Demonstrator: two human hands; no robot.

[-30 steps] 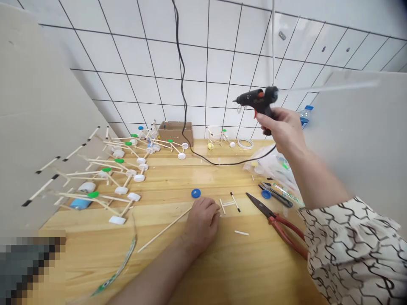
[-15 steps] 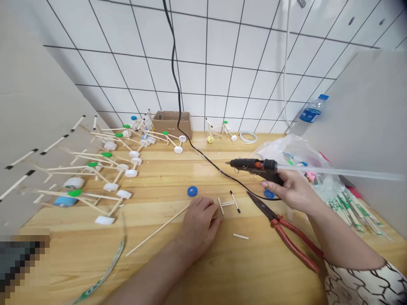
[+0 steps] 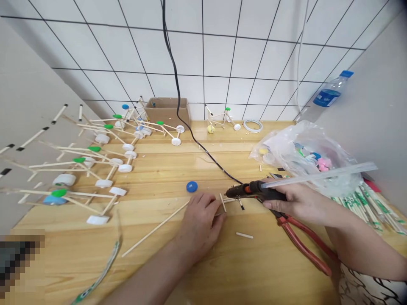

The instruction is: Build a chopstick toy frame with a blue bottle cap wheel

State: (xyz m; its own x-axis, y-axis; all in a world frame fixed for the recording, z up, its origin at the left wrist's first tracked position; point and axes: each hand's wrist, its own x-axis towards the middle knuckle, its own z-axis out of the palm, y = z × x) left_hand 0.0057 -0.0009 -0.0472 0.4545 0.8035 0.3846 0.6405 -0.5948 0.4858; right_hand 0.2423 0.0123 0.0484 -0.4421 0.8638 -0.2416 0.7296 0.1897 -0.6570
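My left hand (image 3: 202, 224) rests on the wooden table with curled fingers and thumb closed; what they hold is hidden. Beside its fingertips lies a small H-shaped frame of wooden sticks (image 3: 223, 203), one stick black-tipped. My right hand (image 3: 295, 201) is wrapped around a black hot glue gun (image 3: 244, 190) with a long clear glue stick (image 3: 321, 174) in its back. The gun's nozzle is over the frame, close to its left stick; whether it touches I cannot tell. A long wooden stick (image 3: 155, 228) runs up to my left hand. Red-handled pliers (image 3: 307, 243) lie below the gun.
Several stick models with white wheels (image 3: 103, 183) stand at left. A cardboard box (image 3: 167, 112), a tape roll (image 3: 252, 126) and a black cable (image 3: 206, 148) are behind. A blue cap (image 3: 191, 187) and a short stick (image 3: 244, 235) lie nearby. A plastic bag (image 3: 286, 144) and bottle (image 3: 330, 91) are at right.
My right hand has brought the glue gun down, so its nozzle is now over the small stick frame. My left hand stays almost where it was. The camera view has shifted slightly.
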